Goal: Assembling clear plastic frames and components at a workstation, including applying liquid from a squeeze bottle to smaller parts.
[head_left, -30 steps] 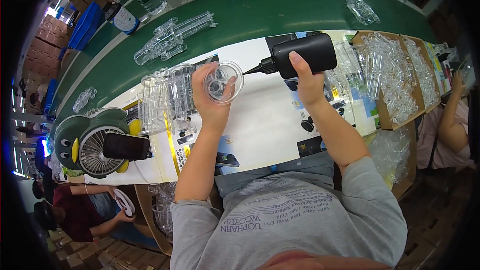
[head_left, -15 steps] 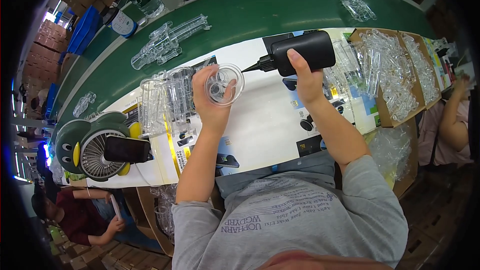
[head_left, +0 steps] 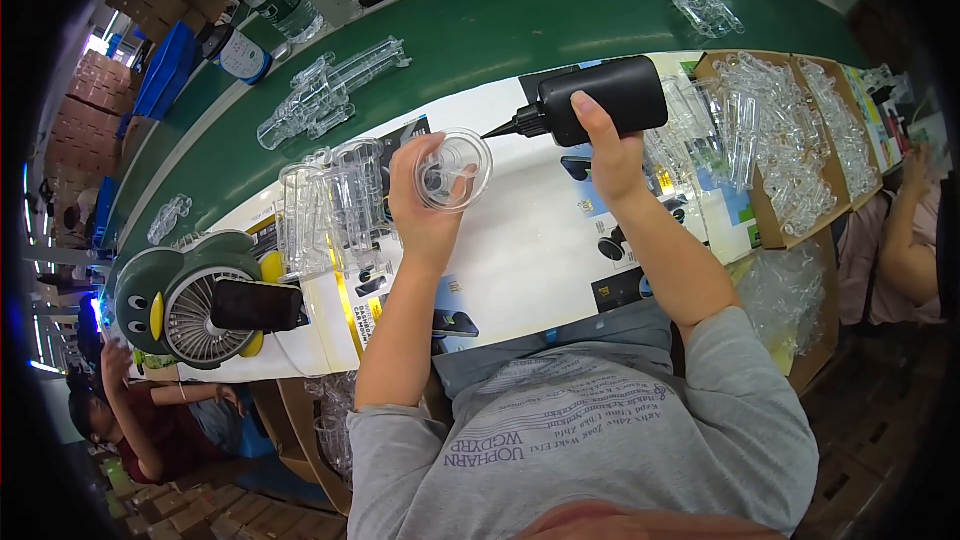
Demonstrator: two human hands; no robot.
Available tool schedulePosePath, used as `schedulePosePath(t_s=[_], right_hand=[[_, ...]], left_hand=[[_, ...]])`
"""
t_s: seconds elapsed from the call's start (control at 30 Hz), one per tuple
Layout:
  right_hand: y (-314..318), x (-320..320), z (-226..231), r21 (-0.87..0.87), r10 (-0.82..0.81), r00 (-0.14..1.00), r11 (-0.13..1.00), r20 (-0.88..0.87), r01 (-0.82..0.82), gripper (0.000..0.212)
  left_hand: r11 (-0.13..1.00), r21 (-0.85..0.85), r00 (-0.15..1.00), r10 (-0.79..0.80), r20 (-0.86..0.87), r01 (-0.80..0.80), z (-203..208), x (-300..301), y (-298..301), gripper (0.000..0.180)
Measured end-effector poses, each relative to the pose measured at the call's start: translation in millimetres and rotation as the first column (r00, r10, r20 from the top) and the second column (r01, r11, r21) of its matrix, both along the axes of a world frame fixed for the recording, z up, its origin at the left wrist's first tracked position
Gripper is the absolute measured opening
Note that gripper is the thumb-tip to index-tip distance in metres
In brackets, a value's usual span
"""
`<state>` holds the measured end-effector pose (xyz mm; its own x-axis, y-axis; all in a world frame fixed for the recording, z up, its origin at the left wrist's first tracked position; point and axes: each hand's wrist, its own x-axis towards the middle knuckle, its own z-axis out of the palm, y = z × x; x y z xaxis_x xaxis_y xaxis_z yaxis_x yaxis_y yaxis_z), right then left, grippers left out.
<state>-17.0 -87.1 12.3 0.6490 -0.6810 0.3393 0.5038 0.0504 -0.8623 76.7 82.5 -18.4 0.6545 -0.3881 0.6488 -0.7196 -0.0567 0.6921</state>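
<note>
The left hand (head_left: 423, 202) has a clear plastic cup-shaped part (head_left: 455, 202) pinched between its fingers and thumb. The fingers bend around the left side, and the thumb shows within the round rim. I cannot tell if the thumb is behind the clear wall or inside it. The wide round end faces up, maybe so the person can look right into it.

The right hand (head_left: 615, 155) is wrapped around a black squeeze bottle (head_left: 625, 100). Its thumb presses on the near side, and the other fingers are mostly hidden. The bottle lies on its side in the air, so its thin black nozzle (head_left: 508, 127) points left at the cup's rim. The tip is right by the rim, but I cannot tell if they touch. Both things are held over the middle of the white printed sheet (head_left: 530, 240), where there is room for two hands.

Clear plastic parts (head_left: 335, 202) stand close together just left of the left hand, likely to be easy to reach. More small clear parts (head_left: 790, 145) fill a cardboard box (head_left: 767, 210) on the right. On the near left, a phone (head_left: 255, 306) leans on a green penguin fan (head_left: 190, 275), which seems to prop it up.
</note>
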Motion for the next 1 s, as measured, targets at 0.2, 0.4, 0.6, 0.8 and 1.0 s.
schedulePosePath(t_s=[0.2, 0.4, 0.6, 0.8, 1.0], right_hand=[[-1.9, -0.4, 0.0, 0.041, 0.004, 1.0, 0.999, 0.003, -0.004, 0.015], [-3.8, -1.4, -0.7, 0.0, -0.007, 0.999, 1.0, -0.035, 0.007, 0.021], [-6.3, -1.8, -1.7, -0.004, -0.001, 0.999, 1.0, -0.049, 0.0, 0.02], [-9.3, -2.7, 1.3, 0.022, 0.019, 0.997, 1.0, -0.073, -0.018, 0.023], [-10.1, -1.3, 4.0, 0.031, 0.012, 0.999, 0.999, -0.048, -0.011, 0.027]], left_hand=[[0.999, 0.001, 0.999, -0.037, 0.006, 0.037, 2.1, -0.8, -1.1, 0.043], [0.997, -0.003, 0.997, -0.072, -0.025, 0.072, -1.4, 2.1, 0.2, 0.043], [0.995, 0.064, 0.997, -0.072, -0.039, 0.075, 1.2, 0.2, 0.4, 0.041], [0.984, 0.059, 0.964, -0.152, -0.218, 0.168, 0.9, -1.5, 3.3, 0.044], [0.963, 0.084, 0.942, -0.23, -0.244, 0.257, 4.0, 0.2, 5.1, 0.053]])
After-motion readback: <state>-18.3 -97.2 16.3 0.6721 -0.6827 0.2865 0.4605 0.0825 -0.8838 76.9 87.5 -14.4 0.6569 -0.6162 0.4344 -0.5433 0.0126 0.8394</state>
